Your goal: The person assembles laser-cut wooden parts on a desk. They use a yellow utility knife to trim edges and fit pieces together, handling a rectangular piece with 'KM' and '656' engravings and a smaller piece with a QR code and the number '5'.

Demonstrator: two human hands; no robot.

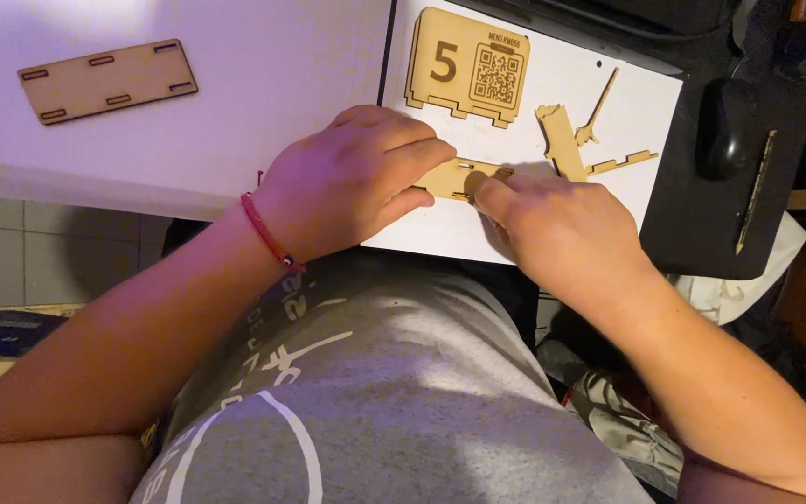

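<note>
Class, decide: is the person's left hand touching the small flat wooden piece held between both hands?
Touching. The head view shows the left hand with its fingers closed over one end of the small flat wooden piece, no gap visible.

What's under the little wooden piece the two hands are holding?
A white sheet lies under the small flat slotted wooden piece. The left hand and right hand cover its ends, so the rest stays hidden.

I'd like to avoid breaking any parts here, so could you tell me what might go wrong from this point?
1. Both the left hand and the right hand press on the small wooden piece; it looks thin and might snap.
2. That piece lies near the white sheet's front edge, so it could slip into the lap.
3. The loose wooden offcuts lie close to the right hand and might get knocked.
</note>
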